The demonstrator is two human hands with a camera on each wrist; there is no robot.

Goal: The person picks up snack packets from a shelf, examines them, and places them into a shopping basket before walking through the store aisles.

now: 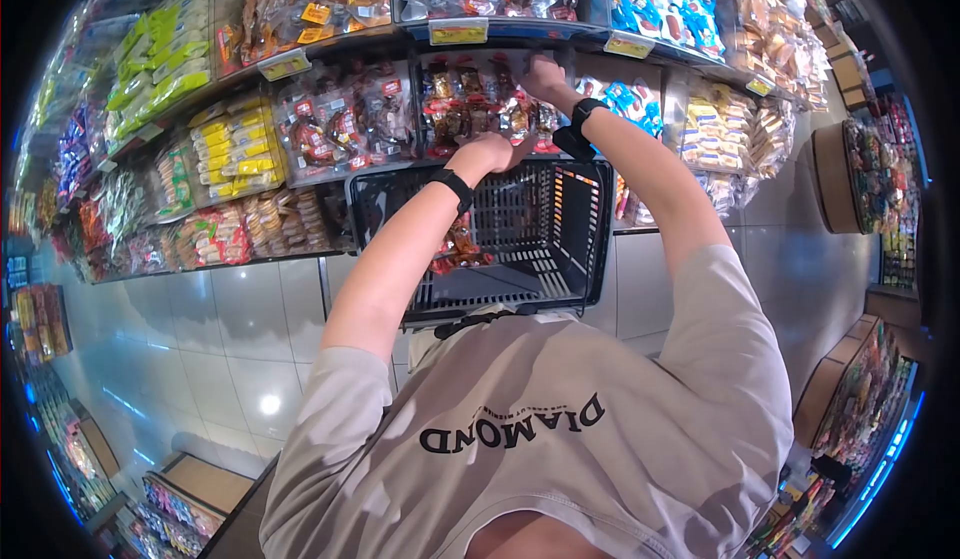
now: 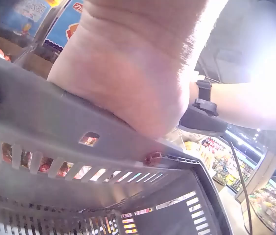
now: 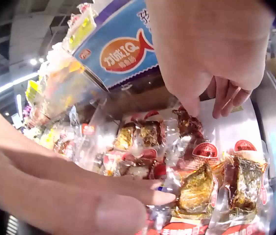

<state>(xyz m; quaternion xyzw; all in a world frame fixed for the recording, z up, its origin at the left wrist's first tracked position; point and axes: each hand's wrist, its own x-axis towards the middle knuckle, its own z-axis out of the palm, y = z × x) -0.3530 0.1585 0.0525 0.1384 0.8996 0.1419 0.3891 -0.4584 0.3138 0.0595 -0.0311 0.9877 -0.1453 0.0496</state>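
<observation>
Clear snack packets with glossy brown pieces and red labels point(image 3: 196, 188) lie in a shelf bin. At the bin's back, my right hand point(image 3: 211, 54) pinches the top of a dark reddish packet point(image 3: 189, 128), thumb against it and fingers bent. My left hand point(image 3: 74, 191) reaches in from the front, fingers fairly straight, fingertips resting on the front packets. In the head view my left hand point(image 1: 483, 157) is just past the far rim of a dark grey shopping basket point(image 1: 600, 259). The left wrist view shows only the heel of that hand; its fingers are hidden.
A few red-brown packets point(image 1: 465, 249) lie in the basket, which stands against the shelf. Blue-and-white bags point(image 1: 630, 104) fill the bin to the right, yellow packs point(image 1: 235, 149) one to the left. A price-tagged shelf edge point(image 1: 460, 32) runs above my hands.
</observation>
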